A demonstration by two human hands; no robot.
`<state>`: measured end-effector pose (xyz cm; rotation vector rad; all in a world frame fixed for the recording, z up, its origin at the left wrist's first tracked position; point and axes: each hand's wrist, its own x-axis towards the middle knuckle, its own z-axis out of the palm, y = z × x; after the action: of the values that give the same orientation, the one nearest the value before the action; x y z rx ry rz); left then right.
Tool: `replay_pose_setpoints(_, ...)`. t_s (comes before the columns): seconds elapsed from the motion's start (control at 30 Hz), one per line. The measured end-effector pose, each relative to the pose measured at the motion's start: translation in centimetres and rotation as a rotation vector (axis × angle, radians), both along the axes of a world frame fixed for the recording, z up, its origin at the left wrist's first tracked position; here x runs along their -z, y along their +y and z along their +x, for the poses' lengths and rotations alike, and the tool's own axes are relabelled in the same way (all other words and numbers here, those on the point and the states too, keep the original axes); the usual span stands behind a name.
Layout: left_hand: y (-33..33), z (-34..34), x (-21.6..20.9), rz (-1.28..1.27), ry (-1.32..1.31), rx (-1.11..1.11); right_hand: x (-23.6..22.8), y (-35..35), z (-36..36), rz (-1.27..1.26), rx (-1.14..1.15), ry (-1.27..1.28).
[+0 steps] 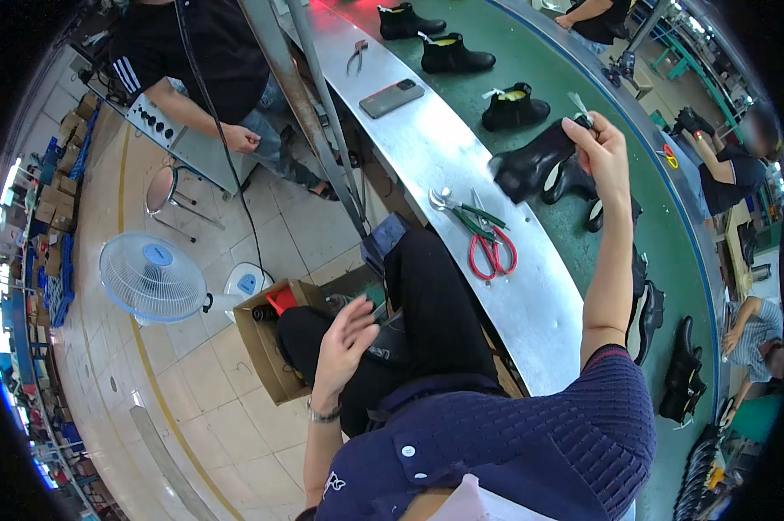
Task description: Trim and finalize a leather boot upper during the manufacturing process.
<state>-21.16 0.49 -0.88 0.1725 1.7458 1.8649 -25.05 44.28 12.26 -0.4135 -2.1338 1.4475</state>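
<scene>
My right hand (pixel 602 154) is closed on the top of a shiny black ankle boot (pixel 531 169), which hangs tilted with its toe toward the metal ledge. A pale tag or strip (pixel 577 102) sticks up beside the fingers. Over my lap, my left hand (pixel 344 340) is held in the air with fingers apart, holding nothing. Red-handled scissors (pixel 494 252) and green-handled cutters (pixel 466 213) lie on the silvery ledge (pixel 531 304) below the boot. More black ankle boots (pixel 515 108) stand on the green belt (pixel 661 217) around the held one.
A phone (pixel 392 98) and pincers (pixel 355 57) lie farther along the ledge. On my left are a cardboard box (pixel 275 365), a white fan (pixel 153 278) and a stool (pixel 161 188). Beyond a metal post (pixel 301 95) is a co-worker (pixel 197 78); others work across the belt.
</scene>
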Motion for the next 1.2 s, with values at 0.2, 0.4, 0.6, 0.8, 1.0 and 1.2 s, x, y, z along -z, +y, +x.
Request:
replay_pose_setpoints(0.2,4.4,-3.6,-4.7,-0.298,0.627,0.259,-2.1,-12.3,0.4,-0.342,-0.485,-0.1)
replay_pose_setpoints(0.4,-0.5,-1.6,1.2,0.173,0.193,0.154,2.3,-20.8,-2.8,-0.667,-0.822,-0.34)
replay_pose_setpoints(0.6,-3.6,2.7,5.1,0.173,0.087,-0.003,6.7,-24.8,-3.3,-0.765,-0.957,-0.442)
replay_pose_setpoints(0.8,-5.5,5.4,6.0,0.05,-0.114,-0.051,10.2,-22.7,-3.5,-0.442,-0.767,-0.357)
replay_pose_setpoints(1.0,-9.8,4.8,5.6,0.068,-0.278,-0.427,22.2,-10.9,-2.8,0.778,-0.085,-0.382)
replay_pose_setpoints(1.2,-9.9,2.6,2.2,0.028,-0.474,-0.386,25.5,-8.1,-3.1,0.93,-0.091,-0.382)
